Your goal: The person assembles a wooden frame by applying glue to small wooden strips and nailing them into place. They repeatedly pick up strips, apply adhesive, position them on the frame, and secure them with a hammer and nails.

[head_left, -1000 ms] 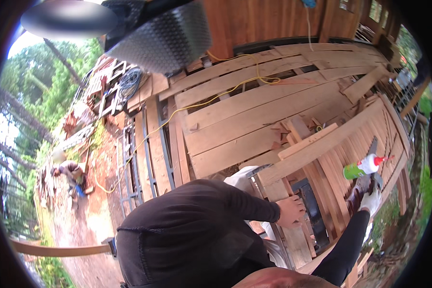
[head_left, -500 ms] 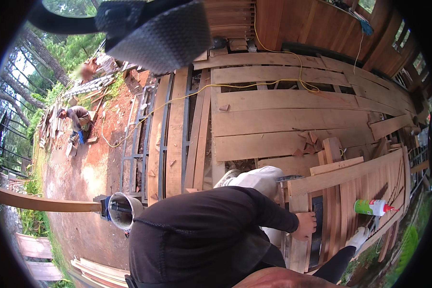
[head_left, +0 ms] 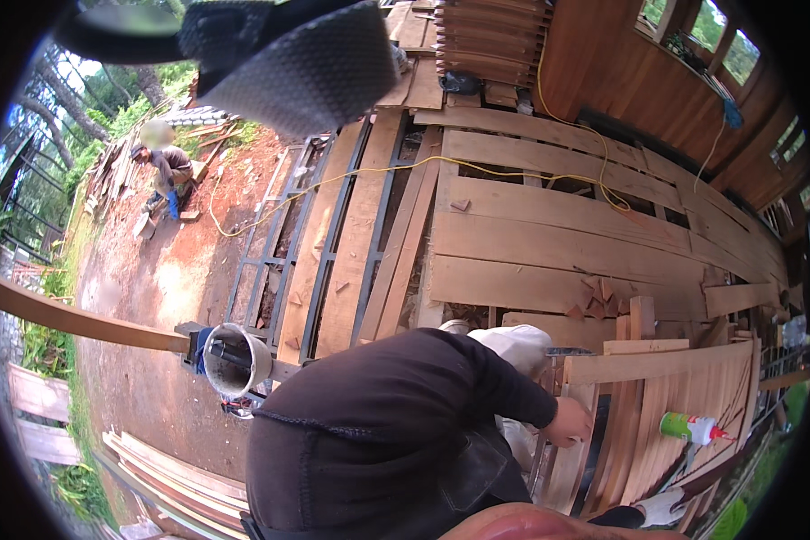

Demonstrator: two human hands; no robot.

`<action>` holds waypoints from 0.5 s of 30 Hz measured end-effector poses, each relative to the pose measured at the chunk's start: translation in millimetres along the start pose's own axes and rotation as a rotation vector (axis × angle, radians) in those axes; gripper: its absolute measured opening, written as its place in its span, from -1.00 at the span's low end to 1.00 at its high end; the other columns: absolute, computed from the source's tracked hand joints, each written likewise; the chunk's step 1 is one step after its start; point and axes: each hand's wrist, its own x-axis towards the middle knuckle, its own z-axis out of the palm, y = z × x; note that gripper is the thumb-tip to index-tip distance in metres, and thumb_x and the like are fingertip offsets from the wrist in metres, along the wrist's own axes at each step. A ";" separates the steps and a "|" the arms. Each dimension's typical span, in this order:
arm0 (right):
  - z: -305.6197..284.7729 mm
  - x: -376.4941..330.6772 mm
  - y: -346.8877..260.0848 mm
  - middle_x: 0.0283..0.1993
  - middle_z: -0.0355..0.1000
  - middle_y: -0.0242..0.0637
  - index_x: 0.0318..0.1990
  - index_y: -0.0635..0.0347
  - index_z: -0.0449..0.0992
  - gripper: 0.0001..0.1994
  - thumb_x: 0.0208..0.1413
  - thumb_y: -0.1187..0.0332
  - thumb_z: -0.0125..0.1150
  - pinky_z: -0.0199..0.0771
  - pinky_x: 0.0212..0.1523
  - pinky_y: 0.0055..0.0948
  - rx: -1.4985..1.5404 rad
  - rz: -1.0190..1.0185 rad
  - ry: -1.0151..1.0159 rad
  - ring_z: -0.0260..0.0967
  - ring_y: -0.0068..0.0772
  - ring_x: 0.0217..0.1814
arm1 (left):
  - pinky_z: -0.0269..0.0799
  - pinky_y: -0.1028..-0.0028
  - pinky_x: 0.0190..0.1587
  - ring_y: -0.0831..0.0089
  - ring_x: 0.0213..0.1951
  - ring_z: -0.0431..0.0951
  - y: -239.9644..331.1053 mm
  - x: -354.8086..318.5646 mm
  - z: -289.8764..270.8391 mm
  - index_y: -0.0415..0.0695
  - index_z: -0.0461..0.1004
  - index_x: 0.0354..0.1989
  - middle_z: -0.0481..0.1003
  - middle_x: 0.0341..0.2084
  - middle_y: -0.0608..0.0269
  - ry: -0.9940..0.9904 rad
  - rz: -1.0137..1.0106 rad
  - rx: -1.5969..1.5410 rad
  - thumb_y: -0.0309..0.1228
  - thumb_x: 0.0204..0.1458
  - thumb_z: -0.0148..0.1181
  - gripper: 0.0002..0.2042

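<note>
My left hand (head_left: 569,421), bare, lies at the edge of a pale wooden board (head_left: 567,477), its fingers curled over it. My right hand (head_left: 661,507), in a white glove, is low on the right beside the lower ends of several planks (head_left: 652,450). Its fingers are small and blurred, and I cannot tell what they hold. Between the hands and the far right edge, a white glue bottle (head_left: 687,427) with a green label and red nozzle lies on the planks. A longer board (head_left: 657,363) crosses above them.
Partly laid floorboards (head_left: 549,234) reach away, with wood offcuts (head_left: 596,297) on them and a yellow cord (head_left: 423,162) across. A bucket (head_left: 236,362) with tools stands left. Long strips (head_left: 180,472) lie lower left. A co-worker (head_left: 166,175) with blue gloves crouches far left.
The view has shifted, so the far scene sits differently. My left hand stays at the board, which now lies more slanted. My gloved right hand has come lower in view, farther from the bottle.
</note>
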 end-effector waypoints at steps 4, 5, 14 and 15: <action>-0.6 -37.6 -85.2 0.07 0.51 0.22 0.17 0.42 0.54 -0.66 0.35 0.38 0.19 0.50 0.11 0.07 0.172 -0.024 0.088 0.46 0.17 0.06 | 0.57 0.06 0.00 0.04 -0.08 0.63 31.5 -97.4 -101.1 -0.07 0.64 -0.33 0.62 -0.31 0.14 0.057 -0.289 0.225 -0.27 -0.08 0.32 -0.81; 7.2 -29.7 -68.2 -0.03 0.53 0.07 0.07 0.35 0.50 -0.71 0.28 0.39 0.31 0.54 0.00 0.02 0.276 0.000 0.125 0.48 0.04 -0.03 | 0.57 0.06 0.01 0.05 -0.07 0.63 32.1 -117.7 -107.4 -0.08 0.65 -0.34 0.62 -0.31 0.15 0.045 -0.404 0.215 -0.28 -0.08 0.32 -0.82; -74.5 -70.2 -138.6 -0.16 0.59 -0.04 0.02 0.41 0.59 -0.57 0.14 0.22 0.36 0.64 -0.27 -0.10 0.263 0.358 0.063 0.54 -0.08 -0.25 | 0.50 0.14 0.13 0.10 -0.08 0.64 28.8 -142.5 -118.7 -0.09 0.63 -0.32 0.66 -0.26 0.18 -0.125 -0.351 0.263 -0.31 0.04 0.26 -0.85; -98.7 -73.1 -131.1 -0.14 0.58 -0.09 0.04 0.39 0.58 -0.62 0.13 0.32 0.36 0.63 -0.28 -0.19 0.396 0.444 -0.002 0.53 -0.19 -0.22 | 0.52 0.14 0.10 0.07 -0.11 0.64 29.1 -135.5 -123.3 -0.09 0.64 -0.33 0.64 -0.32 0.18 -0.152 -0.341 0.227 -0.33 0.05 0.26 -0.87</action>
